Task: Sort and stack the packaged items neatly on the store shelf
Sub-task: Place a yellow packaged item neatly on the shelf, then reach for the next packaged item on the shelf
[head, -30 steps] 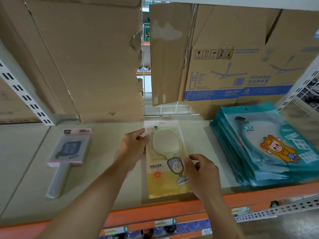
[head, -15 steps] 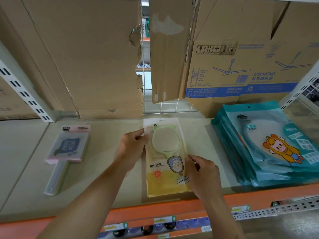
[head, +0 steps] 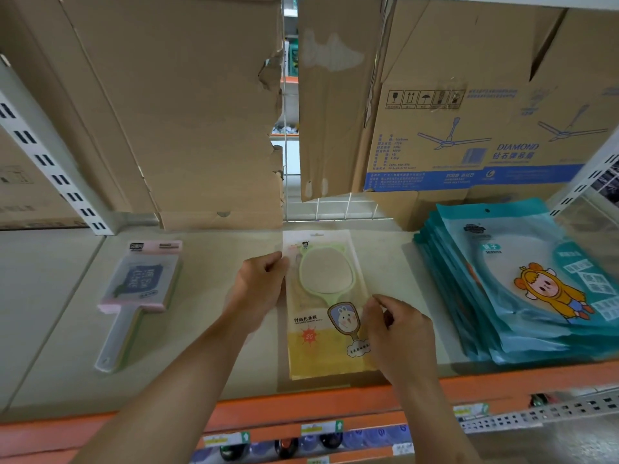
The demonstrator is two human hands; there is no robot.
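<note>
Well to the left of the left grip (head: 256,289), the pink mirror pack (head: 145,279) lies alone on the shelf (head: 201,279), its clear handle pointing toward the front. It is a different item, so it should probably stay out of this pile.

The left grip is clenched on the upper left edge of the yellow mirror pack (head: 318,349), with curled fingertips pinching the film. The pack lies flat between the two grips, its hang-tab toward the cardboard boxes (head: 187,112) at the back and its bottom edge near the orange front rail (head: 301,406). The right grip (head: 400,333) pinches the pack's right edge lower down, beside the printed rabbit mirror.

The step in hand looks like squaring this pack. Two opposite, staggered holds suit that well, because they allow a small twist without lifting. The pack's long edges should run straight back from the rail. Its bottom edge should sit a little behind the rail so nothing overhangs. Light pressure is best, since the film is slippery and a hard pinch would crease it. How many packs lie under the top one cannot be told.

Well to the right of the right grip, the teal stack (head: 516,296) fans out sideways. It likely needs tidying next, and bare shelf should stay between the two piles.
</note>
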